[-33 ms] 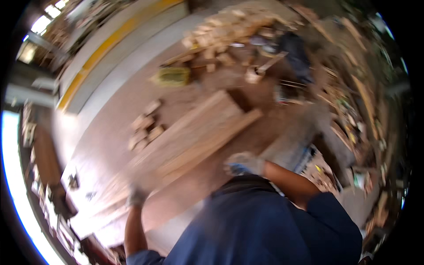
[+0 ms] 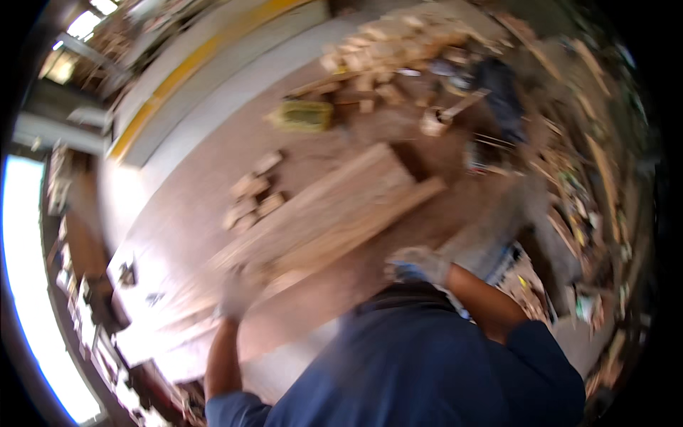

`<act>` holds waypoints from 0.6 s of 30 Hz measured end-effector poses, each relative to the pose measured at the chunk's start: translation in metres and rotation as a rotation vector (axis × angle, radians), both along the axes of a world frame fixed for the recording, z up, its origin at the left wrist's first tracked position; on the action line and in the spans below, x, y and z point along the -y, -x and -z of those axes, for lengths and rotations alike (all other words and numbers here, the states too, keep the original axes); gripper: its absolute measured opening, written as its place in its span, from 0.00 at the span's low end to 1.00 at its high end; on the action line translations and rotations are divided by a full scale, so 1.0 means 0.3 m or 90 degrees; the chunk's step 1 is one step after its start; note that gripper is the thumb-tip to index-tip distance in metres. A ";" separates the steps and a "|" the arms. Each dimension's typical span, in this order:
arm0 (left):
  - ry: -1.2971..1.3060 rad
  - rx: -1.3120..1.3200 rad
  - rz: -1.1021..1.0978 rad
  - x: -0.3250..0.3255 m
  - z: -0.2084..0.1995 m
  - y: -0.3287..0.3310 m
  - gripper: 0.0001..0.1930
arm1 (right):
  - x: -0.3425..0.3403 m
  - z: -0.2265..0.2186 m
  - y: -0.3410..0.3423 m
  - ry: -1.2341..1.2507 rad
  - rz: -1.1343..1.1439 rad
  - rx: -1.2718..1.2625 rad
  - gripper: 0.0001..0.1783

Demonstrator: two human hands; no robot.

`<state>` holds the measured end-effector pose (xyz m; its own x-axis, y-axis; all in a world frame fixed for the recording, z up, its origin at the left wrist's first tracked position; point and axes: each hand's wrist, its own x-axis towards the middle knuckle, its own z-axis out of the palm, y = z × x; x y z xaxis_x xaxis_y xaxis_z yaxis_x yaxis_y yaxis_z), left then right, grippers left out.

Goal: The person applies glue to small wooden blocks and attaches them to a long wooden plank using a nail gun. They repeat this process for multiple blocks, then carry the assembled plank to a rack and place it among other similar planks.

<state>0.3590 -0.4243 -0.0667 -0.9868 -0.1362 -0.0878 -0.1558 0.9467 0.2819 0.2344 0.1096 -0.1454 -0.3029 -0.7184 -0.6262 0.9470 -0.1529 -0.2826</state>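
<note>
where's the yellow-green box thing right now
In the head view, the yellow-green box lies on the floor, upper middle, beyond the long planks and left of the scrap wood pile.

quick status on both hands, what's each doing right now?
Left hand: gloved, at the near end of the long wooden planks; grip too blurred to tell.
Right hand: gloved, beside the planks' edge; open or closed cannot be told.

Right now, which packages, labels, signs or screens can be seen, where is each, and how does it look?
Yellow-green package: flat, rectangular, lying on the brown floor beyond the long wooden boards; print too blurred to tell.
No sign or screen can be made out; the picture is blurred.
</note>
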 end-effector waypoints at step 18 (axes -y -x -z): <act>-0.009 -0.127 -0.061 0.134 0.261 0.583 0.25 | -0.309 -0.269 -0.174 -0.433 0.142 -0.090 0.16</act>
<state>0.1841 -0.4646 -0.1450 -0.9673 -0.2308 0.1050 -0.1851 0.9258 0.3295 0.2866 0.2024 -0.0648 -0.5074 -0.0953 -0.8564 0.8614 -0.0853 -0.5008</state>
